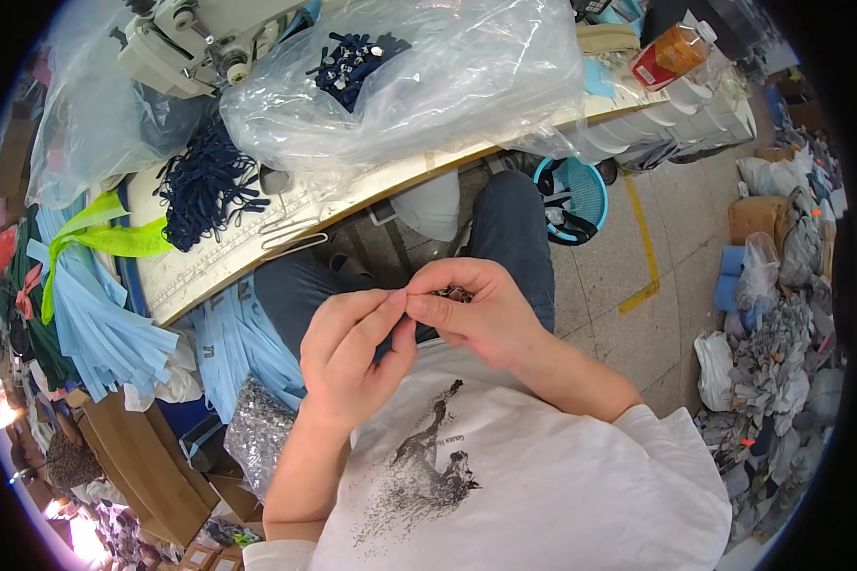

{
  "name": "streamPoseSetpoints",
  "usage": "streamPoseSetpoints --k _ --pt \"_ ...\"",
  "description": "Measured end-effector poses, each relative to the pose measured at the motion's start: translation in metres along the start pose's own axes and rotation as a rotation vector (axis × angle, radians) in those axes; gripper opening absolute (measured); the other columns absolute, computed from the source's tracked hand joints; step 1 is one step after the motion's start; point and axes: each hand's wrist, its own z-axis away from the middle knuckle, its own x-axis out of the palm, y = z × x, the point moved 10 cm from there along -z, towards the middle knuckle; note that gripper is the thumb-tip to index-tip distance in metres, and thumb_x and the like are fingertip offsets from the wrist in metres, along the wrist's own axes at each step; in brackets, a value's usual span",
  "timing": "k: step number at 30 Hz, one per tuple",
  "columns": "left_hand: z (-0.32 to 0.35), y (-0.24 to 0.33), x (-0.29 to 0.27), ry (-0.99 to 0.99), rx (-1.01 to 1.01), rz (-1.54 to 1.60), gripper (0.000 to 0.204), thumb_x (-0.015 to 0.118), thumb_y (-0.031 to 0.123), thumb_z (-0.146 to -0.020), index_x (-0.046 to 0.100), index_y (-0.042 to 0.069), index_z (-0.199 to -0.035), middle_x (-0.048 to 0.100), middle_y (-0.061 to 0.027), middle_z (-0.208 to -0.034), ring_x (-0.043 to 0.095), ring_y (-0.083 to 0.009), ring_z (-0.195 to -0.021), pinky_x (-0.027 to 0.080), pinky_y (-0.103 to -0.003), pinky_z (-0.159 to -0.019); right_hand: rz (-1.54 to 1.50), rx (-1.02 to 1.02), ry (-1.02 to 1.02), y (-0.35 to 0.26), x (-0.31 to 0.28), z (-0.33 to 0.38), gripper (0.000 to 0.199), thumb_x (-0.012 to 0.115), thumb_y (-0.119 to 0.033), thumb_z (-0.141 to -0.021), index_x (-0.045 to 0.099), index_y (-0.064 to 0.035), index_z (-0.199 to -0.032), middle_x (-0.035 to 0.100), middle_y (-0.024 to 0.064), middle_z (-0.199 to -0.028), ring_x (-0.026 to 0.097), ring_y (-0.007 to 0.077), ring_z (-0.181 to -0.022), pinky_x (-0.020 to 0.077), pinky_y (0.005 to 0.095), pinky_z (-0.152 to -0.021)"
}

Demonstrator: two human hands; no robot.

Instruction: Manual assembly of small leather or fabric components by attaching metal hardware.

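While both hands met at frame centre over the lap, the small dark metal pieces (455, 294) sat cupped in the right hand (481, 314), its fingers curled round them. The left hand (352, 352) came in from lower left, thumb and forefinger pinched at the right hand's fingertips; whether that grip held a piece, I couldn't tell. The pieces lay just right of the pinch, too small to read an axis. The right hand was nearer. The tabletop (257, 249) ran across the upper frame, well apart, carrying a clear plastic bag (428, 76), navy straps (205, 186) and a sewing machine (200, 38). A tiled floor (628, 276) was at right.
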Motion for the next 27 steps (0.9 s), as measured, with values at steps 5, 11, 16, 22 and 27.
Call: streamPoseSetpoints --k 5,11,16,22,27 --pt "0.004 -0.005 -0.003 0.029 -0.014 0.008 0.029 0.072 -0.011 -0.063 0.065 -0.002 -0.09 0.066 -0.014 -0.088 0.063 -0.0256 -0.072 0.051 -0.03 -0.064 -0.025 0.041 -0.031 0.001 0.002 0.0 0.011 0.063 -0.012 -0.094 0.065 -0.0034 -0.099 0.057 -0.0028 -0.072 0.038 0.0005 -0.051 0.026 0.0187 -0.042" --pt "0.003 -0.009 -0.003 0.052 -0.07 0.1 0.029 0.07 -0.013 -0.064 0.06 -0.002 -0.09 0.065 -0.0148 -0.086 0.062 -0.0238 -0.073 0.05 -0.029 -0.065 -0.121 0.1 -0.041 0.007 0.008 0.0 0.016 0.06 -0.019 -0.097 0.062 -0.004 -0.102 0.05 -0.0077 -0.066 0.037 -0.0009 -0.051 0.0266 0.0173 -0.043" --pt "0.009 -0.02 -0.003 0.096 -0.167 0.284 0.032 0.073 -0.01 -0.062 0.061 0.001 -0.089 0.065 -0.0121 -0.084 0.063 -0.0229 -0.071 0.051 -0.03 -0.063 -0.103 0.033 0.057 0.003 0.0 -0.002 0.016 0.059 -0.019 -0.097 0.061 -0.0044 -0.103 0.051 -0.0064 -0.07 0.039 -0.0006 -0.053 0.0282 0.0172 -0.043" --pt "0.01 -0.026 0.0 0.077 -0.248 0.397 0.031 0.072 -0.012 -0.064 0.061 0.0 -0.089 0.065 -0.012 -0.084 0.063 -0.0209 -0.073 0.051 -0.029 -0.064 -0.119 0.025 0.053 0.0 0.001 -0.001 0.017 0.058 -0.018 -0.098 0.06 -0.0036 -0.105 0.052 -0.0053 -0.071 0.04 0.0 -0.053 0.0293 0.0173 -0.043" --pt "0.008 -0.026 -0.004 0.027 -0.207 0.355 0.03 0.073 -0.013 -0.065 0.063 0.0 -0.09 0.067 -0.0135 -0.088 0.064 -0.0209 -0.075 0.051 -0.029 -0.066 -0.129 -0.008 0.016 -0.003 -0.001 -0.002 0.016 0.055 -0.017 -0.099 0.059 -0.0023 -0.105 0.054 -0.0034 -0.075 0.041 0.0003 -0.054 0.0296 0.0172 -0.043"
